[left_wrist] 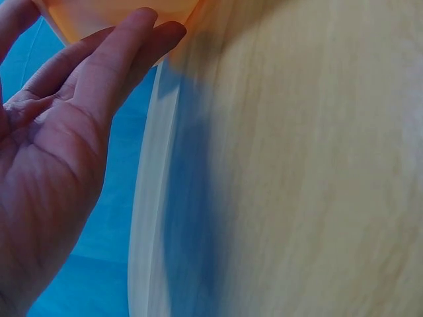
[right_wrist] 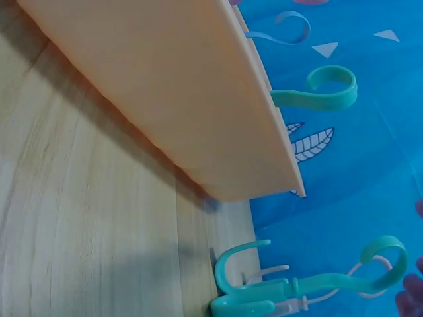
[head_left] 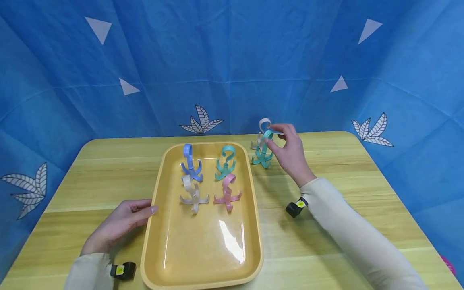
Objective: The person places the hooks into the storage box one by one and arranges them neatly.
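Note:
My left hand (head_left: 121, 223) holds the left side of a yellow tray (head_left: 158, 189), thumb over the rim and fingers along the outer wall. At the tray's upper right, my right hand (head_left: 290, 153) surrounds the curled top of a teal hook hanger (head_left: 262, 158) with thumb and fingers; the right wrist view shows a gap there. This hanger stands on the table, in front of a white hook hanger (head_left: 265, 121), which it partly hides. Inside the tray stand a blue hanger (head_left: 191, 169), another teal hanger (head_left: 225, 169), a white one (head_left: 193, 197) and a pink one (head_left: 227, 195).
The wooden table (head_left: 311, 241) ends at a blue cloth backdrop (head_left: 232, 60) with printed leaves and triangles. Black wrist camera mounts (head_left: 125, 270) hang at both sleeves. The tray's near half shows a bright reflection.

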